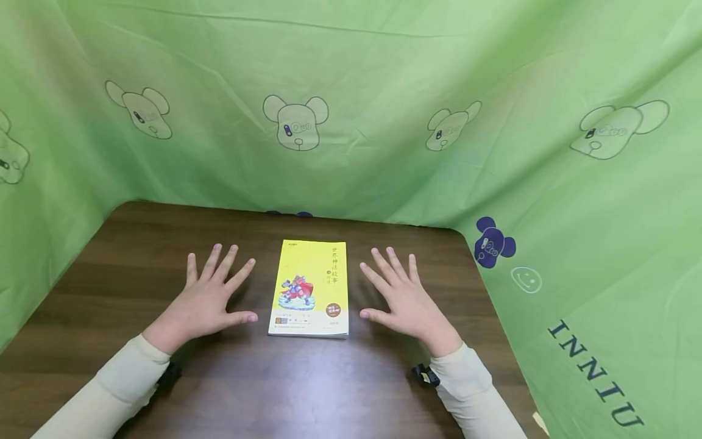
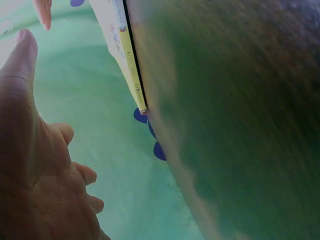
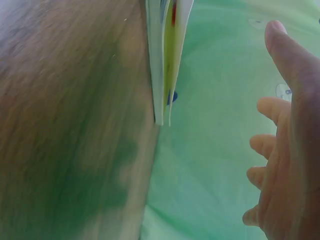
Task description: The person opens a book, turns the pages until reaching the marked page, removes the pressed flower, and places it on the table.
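A yellow paperback book lies closed and face up in the middle of the dark wooden table. My left hand rests flat on the table just left of the book, fingers spread, holding nothing. On the other side my right hand lies the same way, fingers straight and apart. Neither hand touches the book. The left wrist view shows the left hand and the book's edge; the right wrist view shows the right hand and the book's page edges.
A green cloth printed with bear heads hangs as a wall behind and on both sides of the table. Its right side drapes over the table's right edge. Cream sleeves cover both forearms.
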Demonstrator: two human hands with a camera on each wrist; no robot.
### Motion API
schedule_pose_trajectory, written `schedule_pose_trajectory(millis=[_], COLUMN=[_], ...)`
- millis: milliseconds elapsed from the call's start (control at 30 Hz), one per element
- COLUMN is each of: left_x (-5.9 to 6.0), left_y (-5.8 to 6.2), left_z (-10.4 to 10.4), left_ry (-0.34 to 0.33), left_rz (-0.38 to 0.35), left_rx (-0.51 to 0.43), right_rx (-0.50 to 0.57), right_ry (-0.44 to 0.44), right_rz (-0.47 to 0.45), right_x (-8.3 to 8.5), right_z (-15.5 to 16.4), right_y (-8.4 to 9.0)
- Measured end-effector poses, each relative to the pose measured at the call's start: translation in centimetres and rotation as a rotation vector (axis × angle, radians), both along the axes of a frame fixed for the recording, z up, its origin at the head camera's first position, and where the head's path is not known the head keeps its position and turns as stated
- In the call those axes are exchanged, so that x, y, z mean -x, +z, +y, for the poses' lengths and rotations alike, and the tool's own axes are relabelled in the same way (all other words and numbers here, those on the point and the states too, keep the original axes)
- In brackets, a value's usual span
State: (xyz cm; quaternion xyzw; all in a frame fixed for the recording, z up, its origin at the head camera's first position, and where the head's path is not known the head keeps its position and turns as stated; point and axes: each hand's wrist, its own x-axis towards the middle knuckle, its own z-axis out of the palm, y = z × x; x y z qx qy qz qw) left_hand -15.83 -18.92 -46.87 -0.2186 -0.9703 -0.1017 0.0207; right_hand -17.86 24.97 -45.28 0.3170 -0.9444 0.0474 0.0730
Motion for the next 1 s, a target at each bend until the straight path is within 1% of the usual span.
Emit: schedule_pose_trajectory(millis=[333, 500, 633, 767, 833, 933, 1000], left_x=[0.0, -0.1, -0.1, -0.3, -0.3, -0.4, -0.5], left_y=[0.6, 0.5, 0.4, 0.3, 0.3, 0.3, 0.3], left_z=[0.6, 0.9, 1.1, 1.2, 1.3, 1.6, 1.8], left_ry=[-0.007, -0.015, -0.015, -0.006, -0.003, -0.008, -0.012], left_rz=[-0.01, -0.011, 0.003, 0.013, 0.0, -0.045, -0.06], left_rx=[0.002, 0.0, 0.006, 0.004, -0.016, -0.08, -0.114], right_rx=[0.035, 0.025, 0.025, 0.018, 0.011, -0.005, -0.019], right_ry=[0.042, 0.043, 0.054, 0.081, 0.097, 0.12, 0.129], right_rz=[-0.009, -0.027, -0.043, -0.049, -0.053, -0.06, -0.076], right_x=[-0.2, -0.5, -0.6, -0.8, -0.8, -1.0, -1.1], right_z=[-0.9, -1.3, -1.9, -2.8, -3.3, -4.0, -4.4], right_y=[0.2, 0.2, 0.3, 0.1, 0.0, -0.2, -0.3])
